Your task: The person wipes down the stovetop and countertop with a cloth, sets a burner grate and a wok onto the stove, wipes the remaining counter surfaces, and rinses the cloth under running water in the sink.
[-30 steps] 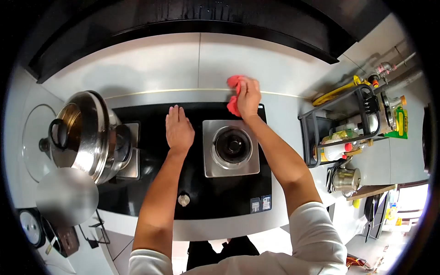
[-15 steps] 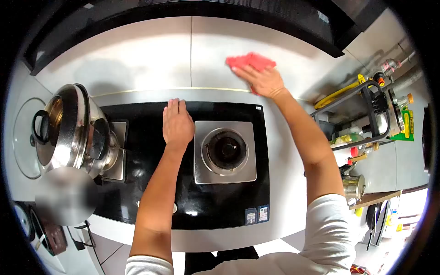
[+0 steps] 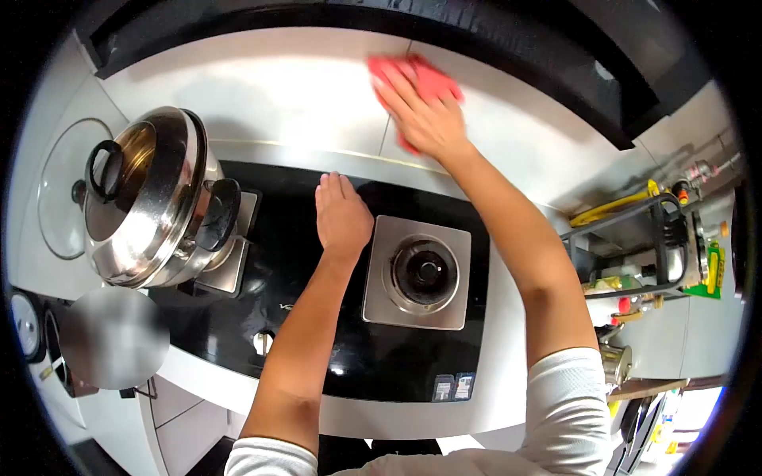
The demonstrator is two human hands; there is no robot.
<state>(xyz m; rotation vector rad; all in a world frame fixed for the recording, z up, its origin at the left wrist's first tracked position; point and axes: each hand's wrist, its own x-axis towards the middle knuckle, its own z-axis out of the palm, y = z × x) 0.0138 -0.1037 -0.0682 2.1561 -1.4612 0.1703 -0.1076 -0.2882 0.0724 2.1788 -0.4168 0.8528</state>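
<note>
A red cloth [image 3: 436, 82] is under my right hand [image 3: 429, 123], which presses it against the white tiled wall [image 3: 302, 87] behind the stove. Cloth shows around the fingers and below the palm. My left hand [image 3: 343, 218] lies flat, fingers stretched out together, on the black glass cooktop [image 3: 405, 366]. It rests to the left of the right-hand burner [image 3: 426, 274] and holds nothing.
A large lidded steel pot [image 3: 151, 202] stands on the left burner. Behind it a glass lid [image 3: 67, 190] leans on the wall. To the right is a black rack [image 3: 663, 238] with bottles. The dark range hood [image 3: 333, 20] overhangs the wall.
My right hand has moved the red cloth up the wall and across the tile joint to the left. The view has turned slightly. My left hand stays flat on the cooktop.
</note>
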